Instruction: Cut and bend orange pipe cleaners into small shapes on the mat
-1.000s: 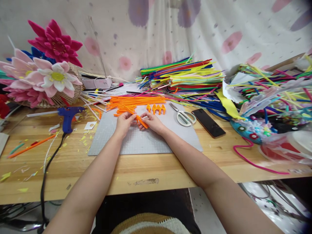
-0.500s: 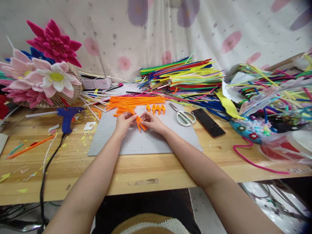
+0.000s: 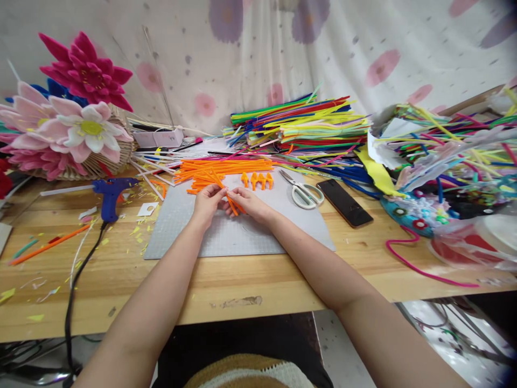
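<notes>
My left hand and my right hand meet over a grey cutting mat. Both pinch a short bundle of orange pipe cleaners held between them, fingers closed on it. Just behind my hands lies a loose pile of long orange pipe cleaners. Several small bent orange pieces sit in a row on the mat to the right of that pile.
White-handled scissors and a black phone lie right of my hands. A blue glue gun with its black cord lies left. Felt flowers stand far left; stacks of coloured pipe cleaners fill the back and right.
My hands have stayed together over the mat. The orange bundle between them has shifted angle slightly as my fingers work it. The view has dipped a little.
</notes>
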`<state>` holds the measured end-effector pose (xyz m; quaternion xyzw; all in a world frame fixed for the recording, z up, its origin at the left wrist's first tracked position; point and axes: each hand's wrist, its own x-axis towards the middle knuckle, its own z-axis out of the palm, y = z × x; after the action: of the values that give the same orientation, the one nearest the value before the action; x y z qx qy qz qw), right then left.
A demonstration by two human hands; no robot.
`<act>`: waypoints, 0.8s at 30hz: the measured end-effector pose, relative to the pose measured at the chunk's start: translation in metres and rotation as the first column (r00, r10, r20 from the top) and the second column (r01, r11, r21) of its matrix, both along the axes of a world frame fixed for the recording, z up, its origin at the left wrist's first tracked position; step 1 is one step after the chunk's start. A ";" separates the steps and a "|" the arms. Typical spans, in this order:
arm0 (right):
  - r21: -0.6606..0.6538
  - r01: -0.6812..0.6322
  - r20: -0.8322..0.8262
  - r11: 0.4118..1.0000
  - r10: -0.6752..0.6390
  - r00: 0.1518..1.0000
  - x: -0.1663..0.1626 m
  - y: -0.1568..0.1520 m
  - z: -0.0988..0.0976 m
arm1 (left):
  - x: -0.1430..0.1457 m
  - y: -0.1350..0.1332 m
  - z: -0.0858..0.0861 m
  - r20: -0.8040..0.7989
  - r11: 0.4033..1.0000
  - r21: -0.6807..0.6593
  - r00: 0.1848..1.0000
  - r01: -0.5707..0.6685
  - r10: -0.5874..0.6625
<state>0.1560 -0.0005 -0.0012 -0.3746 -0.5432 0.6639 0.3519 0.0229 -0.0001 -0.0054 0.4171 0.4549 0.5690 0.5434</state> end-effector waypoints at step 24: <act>-0.214 0.060 -0.203 0.975 -0.105 0.974 -0.026 -0.007 0.030 | 0.011 0.030 0.044 0.415 0.931 -0.311 0.855 -0.189 0.312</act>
<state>0.1298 -0.0072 0.0287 -0.3580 -0.4144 0.7377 0.3948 0.0336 0.0298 0.0386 0.1333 0.4351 0.6531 0.6053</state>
